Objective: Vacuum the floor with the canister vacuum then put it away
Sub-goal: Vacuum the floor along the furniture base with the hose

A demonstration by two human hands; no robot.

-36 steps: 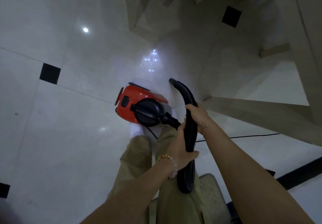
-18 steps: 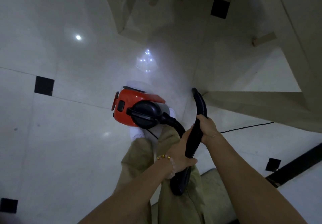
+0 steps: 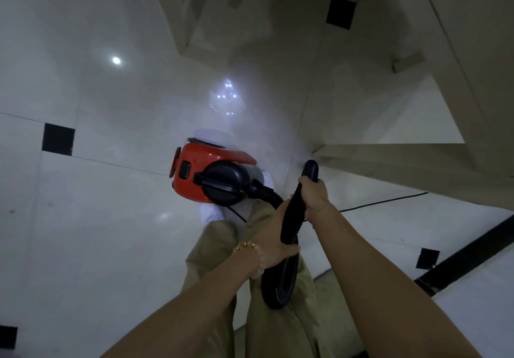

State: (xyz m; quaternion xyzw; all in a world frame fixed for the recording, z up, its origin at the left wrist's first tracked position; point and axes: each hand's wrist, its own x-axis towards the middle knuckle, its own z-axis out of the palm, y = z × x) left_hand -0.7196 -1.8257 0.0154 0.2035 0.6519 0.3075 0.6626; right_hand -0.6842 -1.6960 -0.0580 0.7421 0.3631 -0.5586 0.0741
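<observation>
A red and black canister vacuum (image 3: 211, 176) sits on the glossy white tile floor (image 3: 97, 232) just ahead of my feet. Its black ribbed hose (image 3: 292, 218) curves from the canister's right side down into a loop over my legs, then rises toward the right. My left hand (image 3: 274, 235), with a bead bracelet at the wrist, grips the hose low down. My right hand (image 3: 313, 195) grips it higher, just below the hose's open black end (image 3: 311, 169), which points at a beige furniture base.
Beige furniture (image 3: 403, 160) with a low base edge stands at the right, more of it (image 3: 211, 18) at the top. A thin black power cord (image 3: 383, 203) runs right across the floor. Black inlay tiles (image 3: 57, 141) dot the floor; a black strip (image 3: 472, 252) crosses the lower right.
The hose end has swung to the right and lowered toward the furniture base, with my right hand following. Both hands keep their hold; the canister stays in place.
</observation>
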